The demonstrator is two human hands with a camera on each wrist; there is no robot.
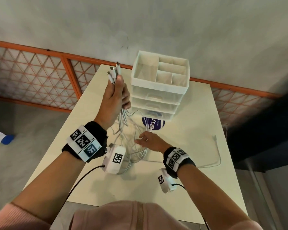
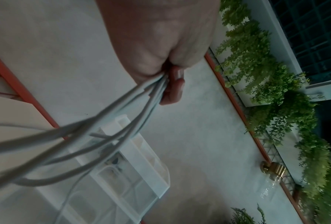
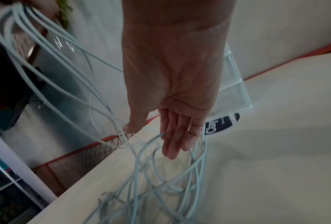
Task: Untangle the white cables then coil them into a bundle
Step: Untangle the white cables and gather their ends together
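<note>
My left hand [image 1: 118,93] is raised above the table and grips several white cables [image 1: 123,118] in a fist, their plug ends [image 1: 113,73] sticking up past the thumb. In the left wrist view the cables [image 2: 111,127] fan out from the curled fingers [image 2: 173,89]. The strands hang down into a tangled heap [image 1: 135,151] on the table. My right hand [image 1: 148,138] is low over the heap with fingers [image 3: 177,136] straight, touching loose loops [image 3: 161,174]. One cable end [image 1: 149,129] lies by its fingertips.
A white drawer organiser [image 1: 160,87] with open top compartments stands at the back of the cream table [image 1: 198,188]. A purple round label [image 1: 154,124] lies before it. Another single white cable [image 1: 218,151] lies at the right. An orange lattice railing [image 1: 40,77] runs behind.
</note>
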